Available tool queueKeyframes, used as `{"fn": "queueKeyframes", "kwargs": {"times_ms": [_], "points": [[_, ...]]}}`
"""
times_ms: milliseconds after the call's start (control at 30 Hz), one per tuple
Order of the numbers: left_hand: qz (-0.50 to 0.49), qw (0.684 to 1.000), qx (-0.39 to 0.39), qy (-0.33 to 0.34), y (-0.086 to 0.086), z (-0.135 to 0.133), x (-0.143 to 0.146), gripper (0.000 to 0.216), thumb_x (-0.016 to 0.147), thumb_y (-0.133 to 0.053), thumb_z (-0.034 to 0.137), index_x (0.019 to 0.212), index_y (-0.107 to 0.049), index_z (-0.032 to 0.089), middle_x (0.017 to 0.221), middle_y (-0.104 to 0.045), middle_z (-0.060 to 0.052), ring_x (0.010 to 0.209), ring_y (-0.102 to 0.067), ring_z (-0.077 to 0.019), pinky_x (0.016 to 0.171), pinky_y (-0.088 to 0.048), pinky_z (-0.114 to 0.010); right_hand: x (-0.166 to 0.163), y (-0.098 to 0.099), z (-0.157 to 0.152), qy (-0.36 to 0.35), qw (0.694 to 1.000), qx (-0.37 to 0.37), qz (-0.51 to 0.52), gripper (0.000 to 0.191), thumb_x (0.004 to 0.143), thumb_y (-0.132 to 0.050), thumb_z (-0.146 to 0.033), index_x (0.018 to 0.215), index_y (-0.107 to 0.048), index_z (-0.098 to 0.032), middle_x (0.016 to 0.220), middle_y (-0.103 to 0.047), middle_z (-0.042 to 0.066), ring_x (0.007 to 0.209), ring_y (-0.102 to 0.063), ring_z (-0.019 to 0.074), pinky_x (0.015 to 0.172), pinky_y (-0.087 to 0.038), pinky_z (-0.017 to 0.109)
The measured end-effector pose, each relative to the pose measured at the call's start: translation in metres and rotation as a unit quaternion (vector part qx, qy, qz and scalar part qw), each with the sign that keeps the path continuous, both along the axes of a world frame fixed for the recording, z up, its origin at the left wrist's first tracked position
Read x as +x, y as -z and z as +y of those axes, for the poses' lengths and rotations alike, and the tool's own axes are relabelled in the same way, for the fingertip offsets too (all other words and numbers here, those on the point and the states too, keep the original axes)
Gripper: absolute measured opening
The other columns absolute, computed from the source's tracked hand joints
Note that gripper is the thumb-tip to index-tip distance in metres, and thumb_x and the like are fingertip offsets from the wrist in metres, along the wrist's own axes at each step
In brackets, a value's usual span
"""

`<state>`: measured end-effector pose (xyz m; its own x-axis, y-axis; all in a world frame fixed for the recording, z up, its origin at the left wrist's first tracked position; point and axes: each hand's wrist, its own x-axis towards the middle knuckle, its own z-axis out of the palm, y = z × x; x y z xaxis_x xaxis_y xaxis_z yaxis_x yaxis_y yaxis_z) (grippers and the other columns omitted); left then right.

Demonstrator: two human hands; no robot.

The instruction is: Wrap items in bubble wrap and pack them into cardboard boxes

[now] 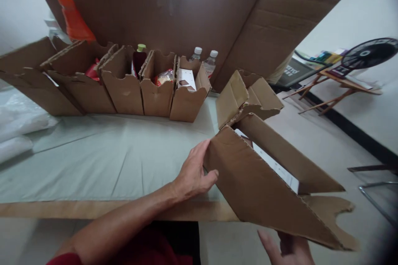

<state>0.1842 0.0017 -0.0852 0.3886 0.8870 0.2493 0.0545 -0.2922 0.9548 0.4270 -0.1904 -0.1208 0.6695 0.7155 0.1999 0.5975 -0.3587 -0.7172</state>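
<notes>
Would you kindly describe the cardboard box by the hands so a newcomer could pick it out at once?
Follow the near edge of the cloth-covered table to the right. There, the box juts past that edge, with a white item showing inside. Unlike the other boxes, it has the left hand against it.

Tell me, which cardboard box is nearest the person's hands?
The front box at right: left hand at its left end, right hand by its lower edge; other boxes stand farther back.
</notes>
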Motion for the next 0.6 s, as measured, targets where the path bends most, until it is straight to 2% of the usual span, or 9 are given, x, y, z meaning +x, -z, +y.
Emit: {"fn": "queueKeyframes", "kwargs": {"times_ms": [100,200,300,433,500,600], "points": [[-0.035,0.998,-0.016,-0.059,0.005,-0.009,-0.013,0.070,0.081,-0.063,0.025,0.148,-0.046,0.020,0.144,-0.057,-0.016,0.130,-0.057,-0.0325,0.111,-0.050,-0.056,-0.022,-0.016,0.042,-0.004,1.000,0.017,-0.011,0.065,0.073,-0.076,-0.065,0.115,-0.069,-0.016,0.112,-0.075,0.017,0.114,-0.068,0.0410,0.100,-0.053,0.055],[-0.071,0.986,0.001,-0.150,0.013,-0.017,-0.048,0.068,0.084,-0.063,0.023,0.149,-0.045,0.024,0.147,-0.054,-0.013,0.127,-0.058,-0.0300,0.109,-0.051,-0.053,-0.048,-0.025,0.089,-0.097,0.993,0.073,-0.009,0.054,0.075,-0.074,-0.061,0.107,-0.072,-0.018,0.109,-0.076,0.015,0.110,-0.069,0.0380,0.101,-0.052,0.054],[-0.079,0.967,0.004,-0.242,0.016,-0.008,-0.087,0.068,0.087,-0.063,0.023,0.152,-0.043,0.028,0.150,-0.051,-0.011,0.132,-0.055,-0.0298,0.113,-0.048,-0.052,-0.082,-0.025,0.147,-0.216,0.973,0.082,0.029,0.046,0.078,-0.073,-0.055,0.107,-0.070,-0.020,0.105,-0.075,0.013,0.101,-0.071,0.0323,0.095,-0.055,0.050],[-0.066,0.952,0.029,-0.299,0.016,0.022,-0.119,0.083,0.085,-0.065,0.020,0.160,-0.031,0.031,0.164,-0.037,-0.009,0.152,-0.037,-0.0320,0.126,-0.033,-0.054,-0.121,-0.015,0.215,-0.311,0.937,0.106,0.117,0.051,0.084,-0.067,-0.052,0.124,-0.060,-0.022,0.111,-0.073,0.011,0.088,-0.070,0.0240,0.080,-0.058,0.040],[-0.039,0.947,0.033,-0.317,0.020,0.028,-0.124,0.089,0.084,-0.064,0.019,0.163,-0.023,0.031,0.170,-0.027,-0.009,0.158,-0.026,-0.0328,0.130,-0.025,-0.056,-0.130,-0.006,0.229,-0.327,0.935,0.078,0.116,0.049,0.086,-0.061,-0.052,0.123,-0.060,-0.021,0.107,-0.073,0.011,0.087,-0.070,0.0246,0.080,-0.058,0.041],[0.025,0.952,-0.010,-0.306,0.031,0.022,-0.125,0.094,0.082,-0.064,0.022,0.164,-0.019,0.025,0.174,-0.015,-0.013,0.161,-0.015,-0.0353,0.130,-0.022,-0.059,-0.128,0.011,0.229,-0.321,0.947,0.021,0.022,0.046,0.086,-0.057,-0.052,0.115,-0.065,-0.018,0.101,-0.074,0.013,0.091,-0.070,0.0293,0.083,-0.056,0.046]]}}
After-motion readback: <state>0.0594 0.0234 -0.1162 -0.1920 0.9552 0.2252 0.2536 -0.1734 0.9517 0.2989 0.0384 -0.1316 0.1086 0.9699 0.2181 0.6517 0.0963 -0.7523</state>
